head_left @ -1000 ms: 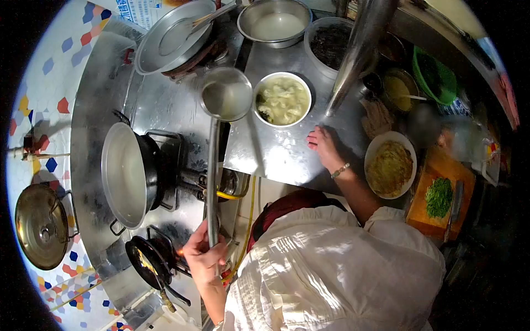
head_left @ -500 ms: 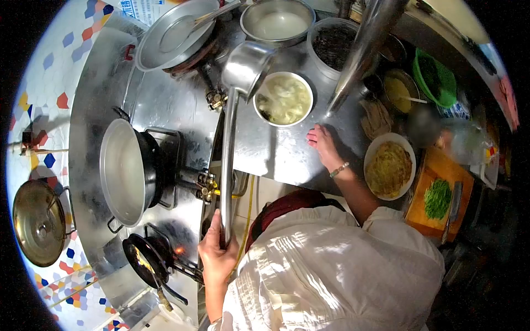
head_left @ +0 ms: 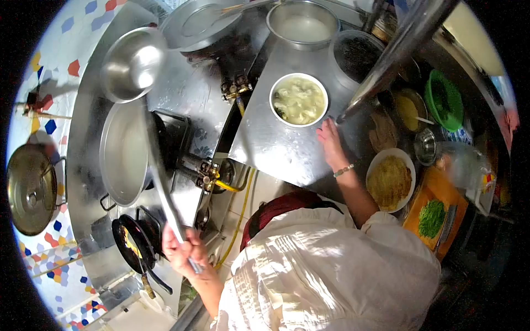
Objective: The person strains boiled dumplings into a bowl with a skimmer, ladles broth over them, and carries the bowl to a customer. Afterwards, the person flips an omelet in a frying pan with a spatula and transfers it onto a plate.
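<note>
My left hand [head_left: 186, 252] is closed around the long handle of a metal ladle [head_left: 132, 69]. The ladle's round bowl hangs over the far end of a wide pot [head_left: 124, 165] of pale liquid on the stove. My right hand [head_left: 332, 144], fingers stretched out and holding nothing, is at the steel counter just below a white bowl [head_left: 298, 100] filled with soup and pale pieces. Whether its fingertips touch the counter or the bowl, I cannot tell.
A black frying pan [head_left: 127, 245] with food sits on the near burner. To the right are a plate of flat cakes [head_left: 390, 179] and a cutting board [head_left: 411, 220] with chopped greens. A metal basin [head_left: 302, 25] stands at the back, and a thick metal pipe [head_left: 397, 60] slants over the counter.
My left hand has swung the ladle leftward, from beside the soup bowl to over the pot. My right hand stays near the bowl with little movement. The whole view has shifted slightly.
</note>
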A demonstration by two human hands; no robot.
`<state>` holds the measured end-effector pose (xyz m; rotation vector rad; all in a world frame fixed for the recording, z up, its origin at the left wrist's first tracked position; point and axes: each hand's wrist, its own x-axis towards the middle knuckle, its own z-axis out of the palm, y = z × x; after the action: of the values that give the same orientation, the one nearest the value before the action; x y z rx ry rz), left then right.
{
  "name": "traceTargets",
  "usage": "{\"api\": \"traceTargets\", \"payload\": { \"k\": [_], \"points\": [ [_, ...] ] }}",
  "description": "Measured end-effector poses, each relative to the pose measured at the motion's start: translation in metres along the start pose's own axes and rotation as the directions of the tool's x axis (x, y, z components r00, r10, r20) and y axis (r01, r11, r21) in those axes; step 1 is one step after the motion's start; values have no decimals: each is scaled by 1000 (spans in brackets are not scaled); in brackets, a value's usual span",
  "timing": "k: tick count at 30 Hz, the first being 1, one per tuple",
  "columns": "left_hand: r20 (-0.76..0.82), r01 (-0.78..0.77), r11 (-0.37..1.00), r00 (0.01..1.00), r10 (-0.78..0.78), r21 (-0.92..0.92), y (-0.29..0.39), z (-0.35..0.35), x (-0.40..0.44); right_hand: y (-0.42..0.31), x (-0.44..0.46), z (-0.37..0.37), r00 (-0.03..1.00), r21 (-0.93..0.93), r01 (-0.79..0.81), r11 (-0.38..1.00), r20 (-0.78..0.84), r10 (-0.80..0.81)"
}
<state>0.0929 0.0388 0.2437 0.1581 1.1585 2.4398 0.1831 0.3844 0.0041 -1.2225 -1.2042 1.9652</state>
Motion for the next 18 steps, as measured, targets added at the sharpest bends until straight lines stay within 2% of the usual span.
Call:
{"api": "traceTargets", "payload": {
  "k": [1,2,4,5,8,9,11,12,18],
  "points": [
    [7,-40,999,999,40,-29,9,-7,0,-9,-1,3,1000,-7,0,1000,14,0],
    [42,-79,997,996,79,5,17,-16,6,-18,-1,4,996,62,-66,996,71,62],
    [-76,-112,992,990,117,65,32,-12,19,-22,6,1,972,209,-173,962,195,132],
    [-113,-120,987,985,132,104,39,-15,27,-20,11,0,971,204,-173,964,201,131],
    [-122,-17,997,993,7,-78,62,-56,55,-19,19,1,962,230,-181,956,244,123],
    [-126,-19,997,992,9,-80,65,-64,64,-18,21,0,949,259,-202,945,290,123],
    [-147,34,947,986,-85,-319,65,-75,83,-19,24,-1,936,285,-224,932,329,124],
    [-130,25,937,989,-75,-350,62,-77,91,-21,25,-1,919,314,-248,917,375,120],
    [-132,-19,970,991,-13,-243,34,-73,121,-18,37,-3,873,389,-331,859,472,123]
  ]
}}
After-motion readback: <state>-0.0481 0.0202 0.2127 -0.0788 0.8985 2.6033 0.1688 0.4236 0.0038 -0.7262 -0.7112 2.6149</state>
